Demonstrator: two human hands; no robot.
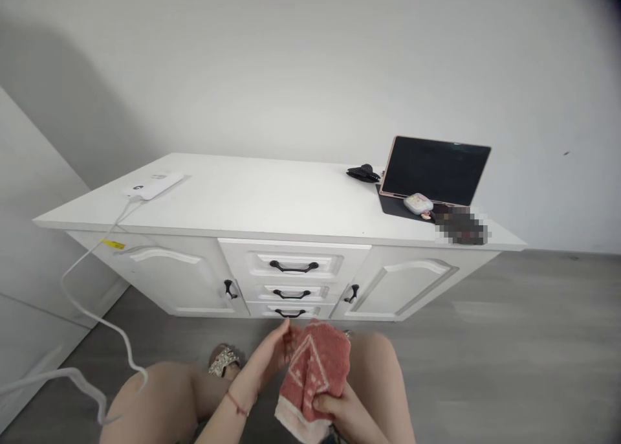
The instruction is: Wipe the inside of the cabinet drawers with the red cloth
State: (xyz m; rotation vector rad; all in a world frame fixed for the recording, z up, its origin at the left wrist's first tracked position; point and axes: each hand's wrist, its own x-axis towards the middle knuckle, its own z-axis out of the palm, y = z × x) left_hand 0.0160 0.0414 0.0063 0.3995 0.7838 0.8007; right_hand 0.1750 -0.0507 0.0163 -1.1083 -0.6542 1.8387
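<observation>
A red plush cloth (pixel 320 360) with white line patterns and a pale border hangs between my hands, low in the view. My right hand (pixel 337 408) grips its lower part, the thumb pressed on the front. At the cloth's left edge is my left hand (pixel 276 353), a thin band round the wrist. Its fingertips are partly hidden behind the cloth, so I cannot tell whether they hold it. Behind both hands stands a white cabinet (pixel 291 246) with black handles.
On the cabinet top, a white power bank (pixel 154 186) lies left with a white cable (pixel 92 311) trailing down toward my knee. To the right are a tablet (pixel 434 170), a white earbud case (pixel 418 203), a black hair clip (pixel 363 173) and a blurred dark object (pixel 462 227).
</observation>
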